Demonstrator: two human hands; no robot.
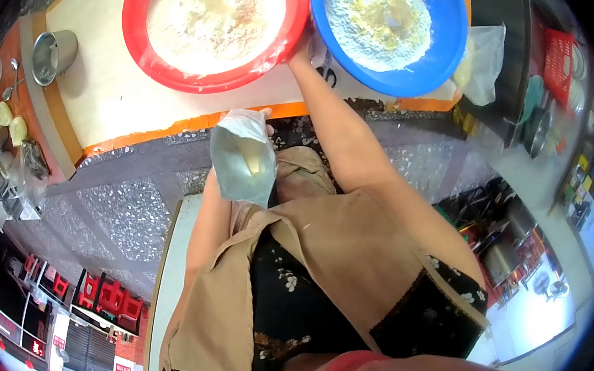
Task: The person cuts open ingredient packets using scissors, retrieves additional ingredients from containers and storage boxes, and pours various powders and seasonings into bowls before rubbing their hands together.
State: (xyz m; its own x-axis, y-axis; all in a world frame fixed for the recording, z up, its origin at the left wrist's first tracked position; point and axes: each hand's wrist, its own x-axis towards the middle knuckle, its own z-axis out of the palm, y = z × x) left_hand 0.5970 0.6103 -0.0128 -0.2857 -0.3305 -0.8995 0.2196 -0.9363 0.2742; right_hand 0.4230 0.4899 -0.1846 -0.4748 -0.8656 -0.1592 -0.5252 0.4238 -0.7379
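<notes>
My left hand (268,120) is closed around a silver foil bag (243,163), held upright in front of my apron. The bag's mouth faces me, and a little pale stuff shows inside it. My right arm stretches forward to the gap between two basins. There my right hand (300,50) is at the near right rim of the red basin (219,84); its fingers are mostly hidden. White flour (217,21) fills much of the red basin. In the blue basin (445,49) lies white powder with yellowish lumps (388,16).
On the left stand a metal pot (55,55) and a wooden board (41,131) with utensils and pale pieces. Scissors (329,76) lie partly under the blue basin. A clear plastic bag (485,63) is at right, near a red basket (558,64).
</notes>
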